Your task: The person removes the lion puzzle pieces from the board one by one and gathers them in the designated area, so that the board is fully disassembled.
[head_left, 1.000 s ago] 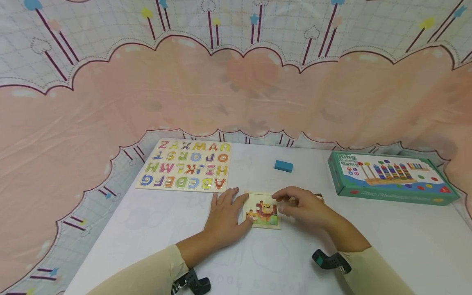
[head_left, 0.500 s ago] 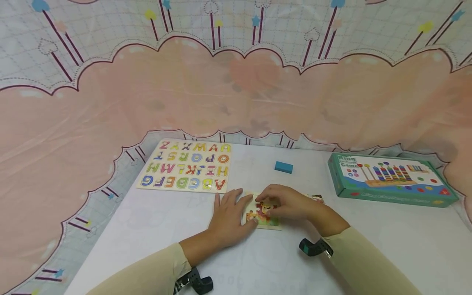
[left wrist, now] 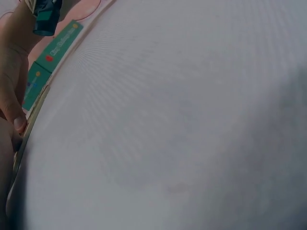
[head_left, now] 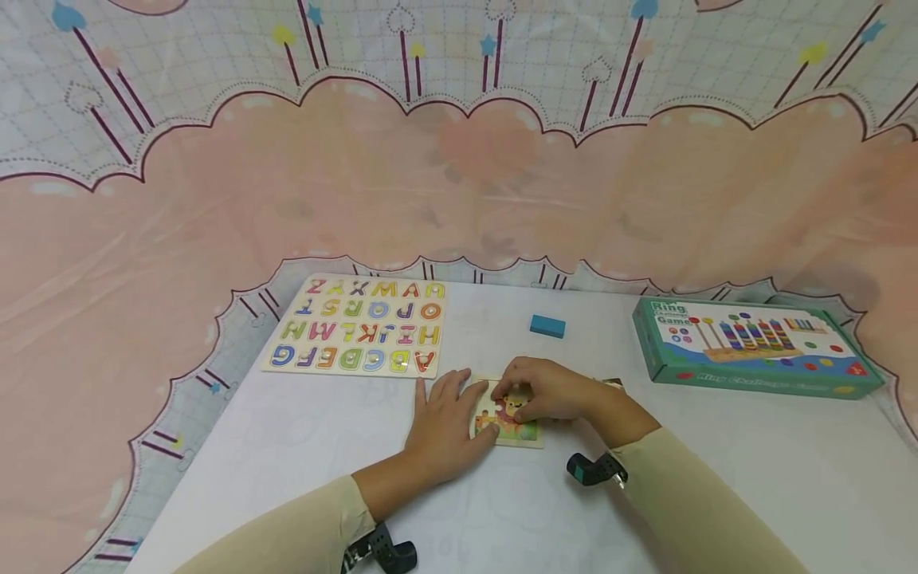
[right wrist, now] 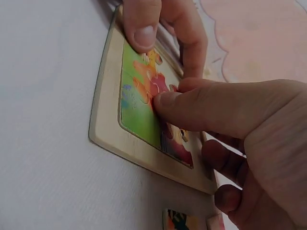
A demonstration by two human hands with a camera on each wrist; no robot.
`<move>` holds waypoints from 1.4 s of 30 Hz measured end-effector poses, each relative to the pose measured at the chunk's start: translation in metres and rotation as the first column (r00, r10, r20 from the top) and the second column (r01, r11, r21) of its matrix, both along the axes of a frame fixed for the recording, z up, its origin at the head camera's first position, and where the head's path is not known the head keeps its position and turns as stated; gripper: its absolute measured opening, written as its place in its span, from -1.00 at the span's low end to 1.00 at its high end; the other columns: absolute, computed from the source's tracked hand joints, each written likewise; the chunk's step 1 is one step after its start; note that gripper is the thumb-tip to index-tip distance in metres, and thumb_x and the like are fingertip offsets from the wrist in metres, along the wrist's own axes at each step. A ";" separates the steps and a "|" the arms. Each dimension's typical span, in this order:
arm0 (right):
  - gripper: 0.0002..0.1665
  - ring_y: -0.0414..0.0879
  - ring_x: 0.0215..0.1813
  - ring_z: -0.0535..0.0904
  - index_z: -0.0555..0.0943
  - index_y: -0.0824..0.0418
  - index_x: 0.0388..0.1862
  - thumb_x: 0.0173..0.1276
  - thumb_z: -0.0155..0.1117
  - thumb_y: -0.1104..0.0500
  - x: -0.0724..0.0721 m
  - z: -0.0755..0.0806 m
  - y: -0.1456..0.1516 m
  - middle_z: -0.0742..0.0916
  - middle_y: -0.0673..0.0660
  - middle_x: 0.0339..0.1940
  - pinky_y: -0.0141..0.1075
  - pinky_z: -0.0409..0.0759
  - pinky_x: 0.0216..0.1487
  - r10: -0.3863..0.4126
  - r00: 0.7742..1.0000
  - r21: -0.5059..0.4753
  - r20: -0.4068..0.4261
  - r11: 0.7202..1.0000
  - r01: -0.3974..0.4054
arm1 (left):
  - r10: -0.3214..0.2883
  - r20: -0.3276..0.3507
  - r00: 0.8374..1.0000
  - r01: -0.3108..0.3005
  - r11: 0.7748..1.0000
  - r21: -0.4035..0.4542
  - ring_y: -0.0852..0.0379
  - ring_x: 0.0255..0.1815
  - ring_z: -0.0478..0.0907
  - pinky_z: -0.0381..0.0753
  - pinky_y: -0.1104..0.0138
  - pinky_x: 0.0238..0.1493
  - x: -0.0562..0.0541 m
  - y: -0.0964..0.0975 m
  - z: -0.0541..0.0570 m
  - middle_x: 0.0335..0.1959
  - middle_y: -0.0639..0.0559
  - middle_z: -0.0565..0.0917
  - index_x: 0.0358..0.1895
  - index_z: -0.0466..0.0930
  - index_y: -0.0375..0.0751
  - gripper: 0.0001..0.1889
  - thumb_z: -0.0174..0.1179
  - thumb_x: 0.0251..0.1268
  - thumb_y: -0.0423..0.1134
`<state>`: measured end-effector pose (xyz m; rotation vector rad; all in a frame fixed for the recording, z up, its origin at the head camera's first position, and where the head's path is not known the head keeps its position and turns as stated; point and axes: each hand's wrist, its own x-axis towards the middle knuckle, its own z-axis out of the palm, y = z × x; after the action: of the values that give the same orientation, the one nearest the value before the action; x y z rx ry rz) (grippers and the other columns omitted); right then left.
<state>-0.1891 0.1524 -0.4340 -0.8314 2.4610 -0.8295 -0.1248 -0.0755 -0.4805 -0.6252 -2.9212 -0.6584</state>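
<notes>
A small wooden jigsaw board (head_left: 529, 445) with a lion picture lies on the white table in front of me. My left hand (head_left: 445, 430) rests at its left side, fingers spread, with the thumb on the picture near the lower left corner. Over the upper part of the picture, my right hand (head_left: 552, 391) has its thumb and index finger brought together. In the right wrist view they pinch a puzzle piece (right wrist: 173, 88), mostly hidden by the thumb. Joined pieces in green, orange and red fill much of the recess there.
Loose puzzle pieces (right wrist: 180, 220) lie right of the board, mostly behind my right hand in the head view. An alphabet board (head_left: 351, 327) is at the back left, a blue block (head_left: 547, 326) behind the jigsaw, and a green game box (head_left: 756, 347) at the right.
My right hand has moved left from the jigsaw's right edge to over its upper part, then slightly further left. My left hand has stayed at the board's left side.
</notes>
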 end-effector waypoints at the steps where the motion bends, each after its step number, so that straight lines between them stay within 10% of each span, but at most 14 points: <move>1: -0.60 -0.12 0.17 0.53 0.81 -0.09 0.07 0.31 0.61 0.26 0.000 0.000 0.000 0.67 -0.15 0.08 -0.10 0.52 0.31 0.000 1.000 0.006 0.001 1.000 0.000 | 0.002 0.001 1.000 -0.002 1.000 -0.001 -0.13 0.66 0.14 -0.22 -0.44 0.57 0.000 0.000 0.000 0.59 -0.15 0.36 0.52 0.51 -0.04 -0.31 0.19 0.43 0.21; 23: -0.54 -0.08 0.20 0.52 0.76 -0.12 0.00 0.29 0.56 0.40 0.001 0.006 -0.003 0.67 -0.13 0.11 0.01 0.49 0.42 -0.070 0.994 0.006 0.084 0.998 0.070 | 0.028 0.012 1.000 -0.027 0.999 -0.027 -0.12 0.67 0.14 -0.19 -0.40 0.59 0.002 0.003 0.005 0.60 -0.11 0.35 0.51 0.52 0.02 -0.32 0.19 0.41 0.22; 42: -0.73 -0.06 -0.01 0.59 0.73 -0.01 0.01 0.50 0.35 0.34 0.005 0.003 0.002 0.74 -0.07 -0.05 -0.16 0.58 0.04 -0.087 0.987 -0.120 0.132 0.987 0.103 | 0.027 0.008 1.000 -0.027 1.000 -0.007 -0.12 0.66 0.15 -0.20 -0.40 0.59 0.004 0.003 0.007 0.59 -0.12 0.37 0.50 0.53 0.00 -0.32 0.19 0.40 0.23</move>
<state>-0.1837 0.1549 -0.4307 -0.6855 2.3718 -1.0494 -0.1207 -0.0723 -0.4737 -0.5839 -2.9352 -0.6494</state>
